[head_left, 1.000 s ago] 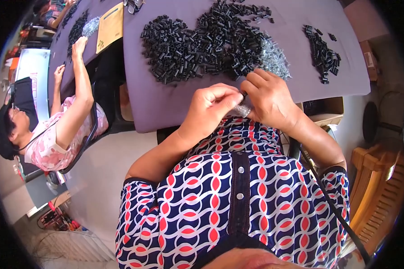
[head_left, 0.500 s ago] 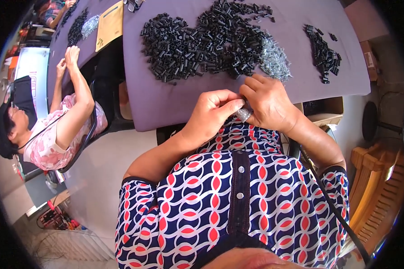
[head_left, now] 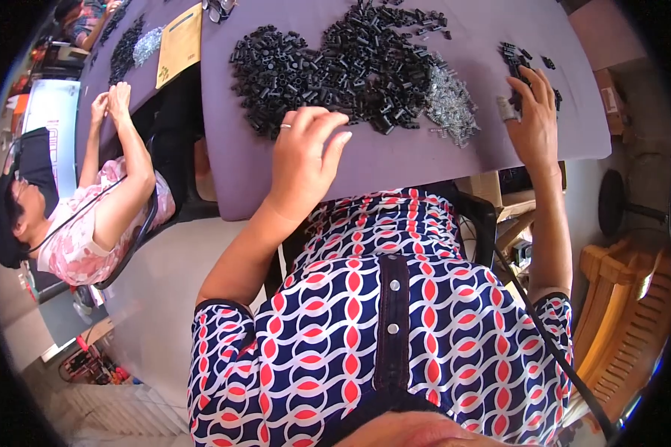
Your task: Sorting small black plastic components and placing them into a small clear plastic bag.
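Note:
My left hand is at the near edge of a large heap of short black tubular plastic pieces. Its fingers are bent but apart, with the thumb held away, and nothing shows between them. Out to the right, my right hand hovers over or rests on a smaller group of black pieces, partly covering it. The fingers there are spread; a grey wrap sits around the thumb. Beside the large heap's right end lies a pile of small clear, shiny pieces.
A purple-grey cloth covers the table. To the left, a co-worker sits with both hands raised over the same kind of pieces, near a tan envelope. A cardboard box stands under the table's right edge, and a wooden chair is at right.
My hands were together in front of my body, working on something small hidden in the fingers. They have parted: the left went to the large heap, the right to the smaller group.

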The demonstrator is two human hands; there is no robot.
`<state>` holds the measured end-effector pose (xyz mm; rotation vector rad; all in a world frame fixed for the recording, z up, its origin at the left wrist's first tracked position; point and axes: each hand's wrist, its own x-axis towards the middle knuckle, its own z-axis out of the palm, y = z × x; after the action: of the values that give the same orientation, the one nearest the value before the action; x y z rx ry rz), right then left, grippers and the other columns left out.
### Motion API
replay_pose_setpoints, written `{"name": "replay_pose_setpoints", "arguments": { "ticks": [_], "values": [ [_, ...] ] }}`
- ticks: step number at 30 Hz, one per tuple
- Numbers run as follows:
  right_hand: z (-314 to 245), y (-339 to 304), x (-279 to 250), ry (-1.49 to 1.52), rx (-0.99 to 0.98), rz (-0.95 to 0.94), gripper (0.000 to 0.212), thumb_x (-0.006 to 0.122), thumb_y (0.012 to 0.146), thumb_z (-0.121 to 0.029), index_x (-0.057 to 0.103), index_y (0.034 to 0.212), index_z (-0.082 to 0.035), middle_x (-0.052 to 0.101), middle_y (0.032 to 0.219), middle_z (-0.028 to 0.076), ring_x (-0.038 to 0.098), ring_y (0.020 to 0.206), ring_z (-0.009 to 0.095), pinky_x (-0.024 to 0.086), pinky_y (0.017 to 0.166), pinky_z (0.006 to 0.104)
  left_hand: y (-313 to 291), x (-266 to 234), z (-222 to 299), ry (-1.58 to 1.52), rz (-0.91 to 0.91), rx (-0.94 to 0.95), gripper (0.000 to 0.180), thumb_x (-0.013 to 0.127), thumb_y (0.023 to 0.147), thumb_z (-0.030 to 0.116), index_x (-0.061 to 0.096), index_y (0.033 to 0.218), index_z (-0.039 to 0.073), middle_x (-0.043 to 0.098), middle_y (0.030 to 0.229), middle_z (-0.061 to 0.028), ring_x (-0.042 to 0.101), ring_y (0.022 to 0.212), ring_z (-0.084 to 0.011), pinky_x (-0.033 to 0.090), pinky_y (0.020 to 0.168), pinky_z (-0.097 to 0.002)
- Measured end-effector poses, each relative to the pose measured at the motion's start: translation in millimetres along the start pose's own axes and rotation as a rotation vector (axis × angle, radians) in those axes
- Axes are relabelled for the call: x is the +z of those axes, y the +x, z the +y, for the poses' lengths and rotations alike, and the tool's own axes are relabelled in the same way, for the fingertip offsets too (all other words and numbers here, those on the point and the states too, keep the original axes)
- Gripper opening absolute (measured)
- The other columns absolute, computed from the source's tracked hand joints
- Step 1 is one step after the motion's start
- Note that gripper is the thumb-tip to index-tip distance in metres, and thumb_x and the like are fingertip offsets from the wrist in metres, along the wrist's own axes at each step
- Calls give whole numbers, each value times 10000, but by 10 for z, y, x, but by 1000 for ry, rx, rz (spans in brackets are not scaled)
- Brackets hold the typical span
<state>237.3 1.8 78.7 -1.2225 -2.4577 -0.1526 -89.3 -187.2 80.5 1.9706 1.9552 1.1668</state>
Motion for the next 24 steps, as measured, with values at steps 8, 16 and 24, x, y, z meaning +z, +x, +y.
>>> {"name": "replay_pose_setpoints", "arguments": {
  "ticks": [8,16,24],
  "values": [
    [546,-169,100,3,200,24,607,680,775,-16,592,1373,-75,474,1507,129,316,1479,393,285,1212,487,105,311,359,86,-122,173,140,744,846,113,714,977,71,642,961,-74,603,915,-293,501,797,-403],
    [-523,-148,-274,408,-232,-43,383,708,613,68,761,966,-73,538,1458,107,317,1499,379,316,1204,559,214,478,308,140,-154,206,136,733,839,108,711,967,67,637,943,-68,599,906,-290,493,791,-399],
    [-937,-136,-129,349,-165,-198,324,665,607,102,715,899,-31,496,1491,110,272,1516,388,290,1216,555,18,219,139,74,-225,141,113,713,847,75,689,956,59,649,945,-79,620,928,-299,508,798,-417]
  ]
}}
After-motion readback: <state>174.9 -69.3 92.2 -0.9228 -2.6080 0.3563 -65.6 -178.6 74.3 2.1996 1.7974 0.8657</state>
